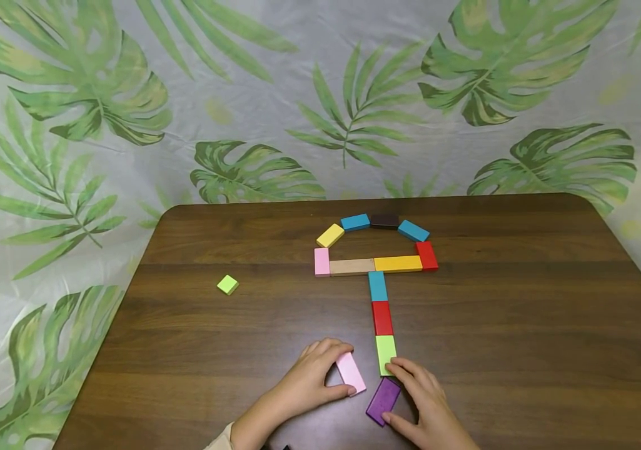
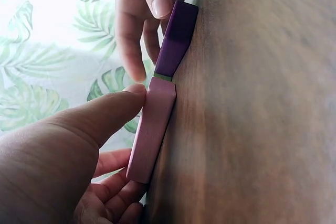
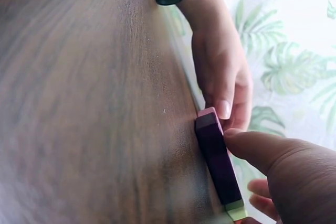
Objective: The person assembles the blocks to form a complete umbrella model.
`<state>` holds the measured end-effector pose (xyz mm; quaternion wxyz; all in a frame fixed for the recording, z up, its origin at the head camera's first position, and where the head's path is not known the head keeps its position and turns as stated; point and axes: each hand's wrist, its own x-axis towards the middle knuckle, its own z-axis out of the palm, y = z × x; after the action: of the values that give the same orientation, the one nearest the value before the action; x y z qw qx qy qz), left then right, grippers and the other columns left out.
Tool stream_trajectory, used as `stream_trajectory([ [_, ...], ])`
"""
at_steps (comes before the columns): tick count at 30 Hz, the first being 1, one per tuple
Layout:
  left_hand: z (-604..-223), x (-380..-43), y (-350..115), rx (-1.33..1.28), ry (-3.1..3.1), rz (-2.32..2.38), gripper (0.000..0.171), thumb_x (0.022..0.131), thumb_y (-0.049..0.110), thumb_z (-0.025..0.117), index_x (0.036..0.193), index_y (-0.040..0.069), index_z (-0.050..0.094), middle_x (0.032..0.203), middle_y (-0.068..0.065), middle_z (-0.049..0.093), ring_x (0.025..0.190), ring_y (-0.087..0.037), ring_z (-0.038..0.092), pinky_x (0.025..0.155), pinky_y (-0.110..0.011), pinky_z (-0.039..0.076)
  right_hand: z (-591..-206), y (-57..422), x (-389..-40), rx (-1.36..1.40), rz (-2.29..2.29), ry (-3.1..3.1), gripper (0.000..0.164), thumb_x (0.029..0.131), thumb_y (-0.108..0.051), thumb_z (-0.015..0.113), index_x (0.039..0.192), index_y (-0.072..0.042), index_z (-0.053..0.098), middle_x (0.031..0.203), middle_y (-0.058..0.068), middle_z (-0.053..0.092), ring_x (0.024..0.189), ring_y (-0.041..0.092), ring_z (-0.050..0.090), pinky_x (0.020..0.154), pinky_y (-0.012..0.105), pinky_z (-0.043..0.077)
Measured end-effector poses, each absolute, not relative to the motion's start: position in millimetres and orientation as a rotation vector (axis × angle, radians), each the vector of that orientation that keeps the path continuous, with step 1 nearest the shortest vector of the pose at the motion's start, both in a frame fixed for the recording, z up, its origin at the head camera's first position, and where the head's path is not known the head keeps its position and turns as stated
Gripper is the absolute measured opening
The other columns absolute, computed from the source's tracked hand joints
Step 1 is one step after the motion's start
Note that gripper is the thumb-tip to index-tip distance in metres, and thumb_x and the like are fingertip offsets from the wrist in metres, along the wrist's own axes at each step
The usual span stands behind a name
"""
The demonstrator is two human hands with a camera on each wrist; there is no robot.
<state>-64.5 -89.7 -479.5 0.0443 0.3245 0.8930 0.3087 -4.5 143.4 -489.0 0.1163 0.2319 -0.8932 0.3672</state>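
Observation:
My left hand (image 1: 313,380) pinches a pink block (image 1: 351,372) between thumb and fingers, at the table's near side. To its right, my right hand (image 1: 426,400) holds a purple block (image 1: 383,401), its thumb at the near end and its fingertips at the far end, by a light green block (image 1: 386,353). The purple block lies slanted just below that green one. Above the green block, a red block (image 1: 383,318) and a blue block (image 1: 378,286) continue a straight column. In the left wrist view the pink block (image 2: 153,129) lies flat on the wood.
Atop the column, a tan block (image 1: 352,267) and an orange block (image 1: 398,264) form a bar, with an arch of several coloured blocks over it. A small green block (image 1: 227,285) lies apart at left. Behind the brown table (image 1: 494,325) hangs a leaf-print cloth (image 1: 354,94).

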Motion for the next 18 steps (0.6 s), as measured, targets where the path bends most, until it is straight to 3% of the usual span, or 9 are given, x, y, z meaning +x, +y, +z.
stream_trajectory([
  [18,-480.3,-63.2,-88.6,1.025,2.719,0.92,0.059,0.075,0.044,0.068,0.122,0.013,0.052,0.113,0.004,0.051,0.103,-0.012,0.046,0.091,-0.032,0.035,-490.5,139.0,-1.5,0.565,1.041,-2.734,0.066,0.065,-0.03,0.079,0.121,-0.006,0.055,0.127,0.001,0.047,0.109,0.025,0.043,0.081,0.046,0.032],
])
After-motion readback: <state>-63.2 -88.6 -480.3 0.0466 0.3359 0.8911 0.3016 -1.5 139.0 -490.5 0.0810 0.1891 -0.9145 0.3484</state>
